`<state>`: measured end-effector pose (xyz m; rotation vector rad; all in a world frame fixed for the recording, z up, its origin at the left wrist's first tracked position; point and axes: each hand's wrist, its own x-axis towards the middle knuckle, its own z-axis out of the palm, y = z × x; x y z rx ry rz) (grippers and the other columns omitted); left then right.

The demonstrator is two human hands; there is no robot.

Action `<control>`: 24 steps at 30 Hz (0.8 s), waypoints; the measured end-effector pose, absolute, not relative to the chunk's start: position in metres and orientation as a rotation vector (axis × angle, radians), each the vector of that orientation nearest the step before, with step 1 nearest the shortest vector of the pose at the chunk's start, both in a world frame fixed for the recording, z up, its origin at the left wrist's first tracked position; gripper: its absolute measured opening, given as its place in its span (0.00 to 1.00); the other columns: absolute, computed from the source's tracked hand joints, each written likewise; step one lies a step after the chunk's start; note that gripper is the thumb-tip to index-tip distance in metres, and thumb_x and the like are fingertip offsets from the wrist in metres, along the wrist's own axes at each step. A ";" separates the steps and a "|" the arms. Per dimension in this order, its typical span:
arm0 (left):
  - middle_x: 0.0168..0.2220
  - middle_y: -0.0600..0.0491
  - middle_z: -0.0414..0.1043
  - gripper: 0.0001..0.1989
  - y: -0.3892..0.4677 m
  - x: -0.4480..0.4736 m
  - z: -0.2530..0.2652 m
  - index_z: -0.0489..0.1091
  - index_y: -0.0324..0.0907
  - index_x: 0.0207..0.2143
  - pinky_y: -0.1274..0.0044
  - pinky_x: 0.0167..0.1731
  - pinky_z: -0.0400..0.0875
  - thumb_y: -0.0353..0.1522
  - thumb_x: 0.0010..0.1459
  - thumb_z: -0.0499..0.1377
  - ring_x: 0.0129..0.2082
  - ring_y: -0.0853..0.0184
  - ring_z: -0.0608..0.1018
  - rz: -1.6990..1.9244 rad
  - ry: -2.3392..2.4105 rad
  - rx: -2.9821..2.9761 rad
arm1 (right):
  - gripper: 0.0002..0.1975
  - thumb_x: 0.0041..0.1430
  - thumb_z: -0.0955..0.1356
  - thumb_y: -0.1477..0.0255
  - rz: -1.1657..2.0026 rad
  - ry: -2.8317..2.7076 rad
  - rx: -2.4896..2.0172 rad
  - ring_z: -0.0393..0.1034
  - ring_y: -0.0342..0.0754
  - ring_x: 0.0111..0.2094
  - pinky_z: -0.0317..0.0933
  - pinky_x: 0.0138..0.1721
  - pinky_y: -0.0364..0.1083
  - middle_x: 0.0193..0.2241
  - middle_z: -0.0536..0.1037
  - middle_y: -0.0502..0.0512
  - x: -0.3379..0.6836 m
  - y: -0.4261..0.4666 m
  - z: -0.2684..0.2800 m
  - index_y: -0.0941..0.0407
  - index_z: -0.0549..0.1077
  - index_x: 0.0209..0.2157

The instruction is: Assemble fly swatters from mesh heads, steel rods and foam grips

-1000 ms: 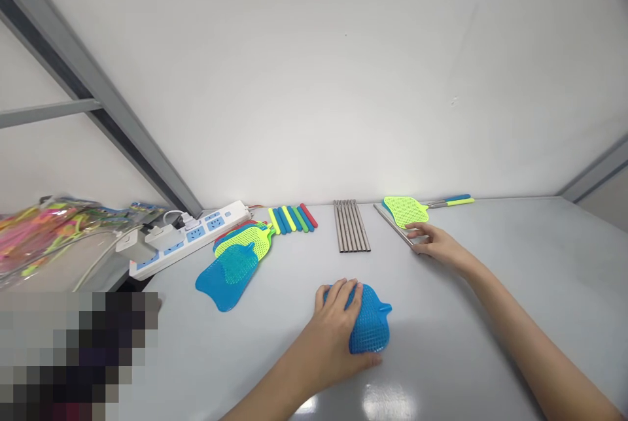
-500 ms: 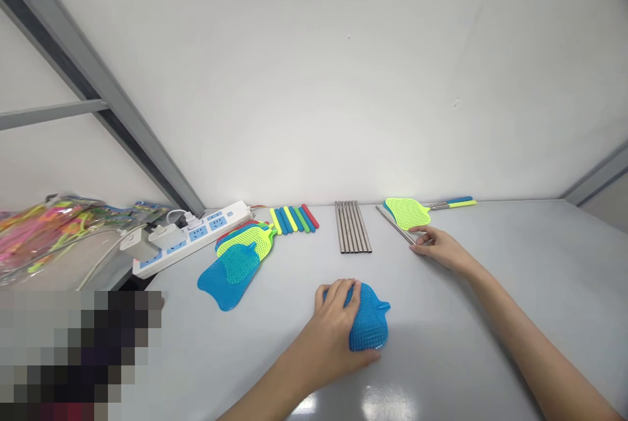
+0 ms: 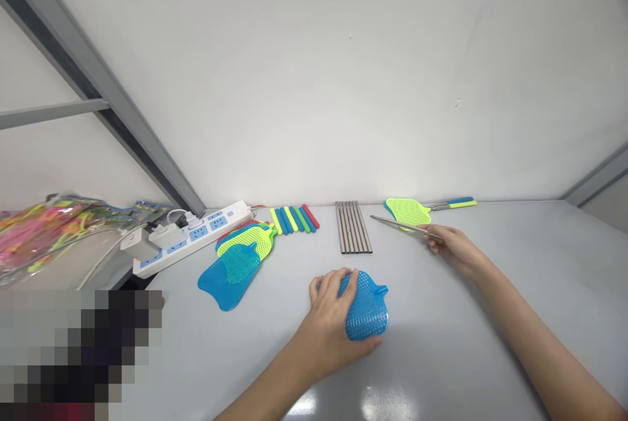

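My left hand (image 3: 333,313) grips a blue fly swatter head (image 3: 367,306) at the front middle of the table, fingers over its far edge and thumb along its near edge. The head's short socket points right. My right hand (image 3: 454,248) holds a thin metal tube (image 3: 405,225) by one end, lifted off the table and pointing left. Behind that tube lie fly swatters with handles, a yellow-green one (image 3: 408,210) on top of a blue one. Between my hands and the wall is a row of several metal tubes (image 3: 353,228).
Several coloured handles (image 3: 294,218) lie in a row left of the tubes. Loose swatter heads (image 3: 228,277) are piled beside a white power strip (image 3: 196,238) with plugs in it. Plastic-bagged items (image 3: 63,231) sit at the far left. A wall rises behind the table.
My right hand has picked the metal tube up off the table and swung it to a flatter angle, moving slightly right. My left hand has raised and tilted the blue swatter head a little.
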<state>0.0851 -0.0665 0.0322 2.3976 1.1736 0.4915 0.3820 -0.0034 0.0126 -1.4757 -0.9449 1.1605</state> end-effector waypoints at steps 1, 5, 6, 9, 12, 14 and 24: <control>0.52 0.46 0.50 0.40 -0.066 0.085 0.032 0.48 0.44 0.55 0.61 0.49 0.49 0.44 0.40 0.58 0.50 0.55 0.54 0.500 1.182 2.379 | 0.15 0.45 0.66 0.67 1.154 -0.924 -1.440 0.58 0.40 0.21 0.57 0.21 0.40 0.23 0.67 0.53 0.383 -0.003 0.012 0.59 0.72 0.35; 0.52 0.47 0.49 0.40 -0.065 0.085 0.031 0.47 0.47 0.55 0.62 0.48 0.51 0.44 0.40 0.58 0.51 0.55 0.52 0.537 1.219 2.311 | 0.14 0.44 0.67 0.67 1.099 -0.864 -1.323 0.63 0.43 0.26 0.61 0.28 0.41 0.25 0.69 0.53 0.387 -0.002 0.014 0.58 0.72 0.35; 0.52 0.48 0.49 0.39 -0.065 0.085 0.030 0.48 0.47 0.55 0.62 0.48 0.51 0.43 0.40 0.58 0.51 0.55 0.52 0.548 1.228 2.302 | 0.14 0.44 0.67 0.67 1.082 -0.860 -1.307 0.64 0.44 0.27 0.61 0.30 0.42 0.25 0.70 0.54 0.388 -0.001 0.015 0.57 0.72 0.34; 0.52 0.48 0.50 0.38 -0.062 0.084 0.028 0.49 0.46 0.55 0.62 0.48 0.51 0.43 0.41 0.58 0.51 0.56 0.52 0.553 1.246 2.299 | 0.13 0.44 0.67 0.66 1.053 -0.869 -1.264 0.65 0.46 0.31 0.61 0.34 0.44 0.27 0.70 0.54 0.386 -0.001 0.019 0.56 0.72 0.33; 0.52 0.48 0.50 0.38 -0.060 0.084 0.028 0.49 0.45 0.55 0.62 0.49 0.49 0.43 0.42 0.57 0.51 0.56 0.51 0.537 1.274 2.309 | 0.11 0.44 0.67 0.66 1.074 -0.870 -1.181 0.65 0.46 0.31 0.61 0.35 0.45 0.27 0.70 0.53 0.381 -0.003 0.023 0.54 0.72 0.32; 0.52 0.48 0.49 0.37 -0.059 0.084 0.029 0.49 0.45 0.54 0.62 0.50 0.48 0.43 0.42 0.57 0.52 0.57 0.51 0.543 1.293 2.314 | 0.10 0.46 0.66 0.66 1.113 -0.864 -1.108 0.64 0.44 0.30 0.60 0.36 0.45 0.25 0.69 0.52 0.379 -0.005 0.026 0.54 0.73 0.31; 0.51 0.48 0.48 0.39 -0.061 0.086 0.032 0.48 0.46 0.54 0.62 0.48 0.51 0.40 0.39 0.59 0.50 0.56 0.52 0.680 1.339 2.257 | 0.15 0.48 0.61 0.55 1.070 -0.847 -1.083 0.60 0.45 0.24 0.59 0.34 0.48 0.15 0.58 0.48 0.379 -0.005 0.028 0.51 0.70 0.25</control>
